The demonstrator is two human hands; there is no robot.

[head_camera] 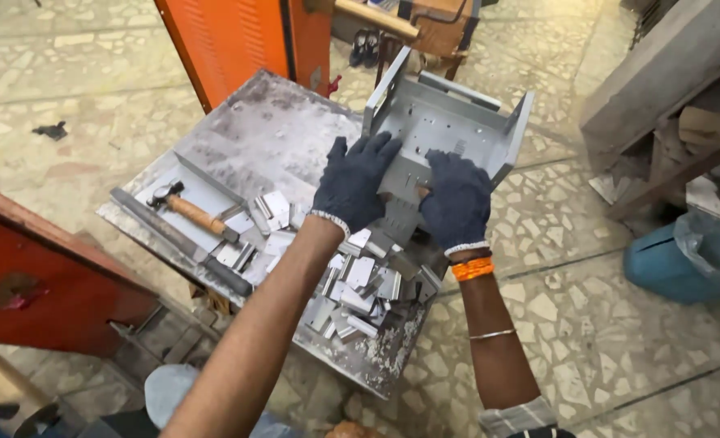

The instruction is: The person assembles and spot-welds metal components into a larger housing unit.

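A worn steel worktable (279,130) is seen at the centre, flanked by an orange cabinet (230,32) behind and a red panel (44,276) at the near left. At the table's far right corner a grey sheet-metal chassis (457,113) is propped, tilted up and overhanging the edge, its folded side walls rising on both sides. It is judged stiff and fairly light for its bulk, with sharp edges, so the flat base or the folded flanges look the safest places to be taken hold of. The left hand (356,182), gloved, is laid flat with fingers spread on the base plate; the right hand (457,199), also gloved, is pressed onto the plate just beside it, fingers curled slightly, nothing pinched. Below the wrists a heap of small bent metal brackets (360,288) is piled, and a wooden-handled hammer (190,212) is left lying to the left.
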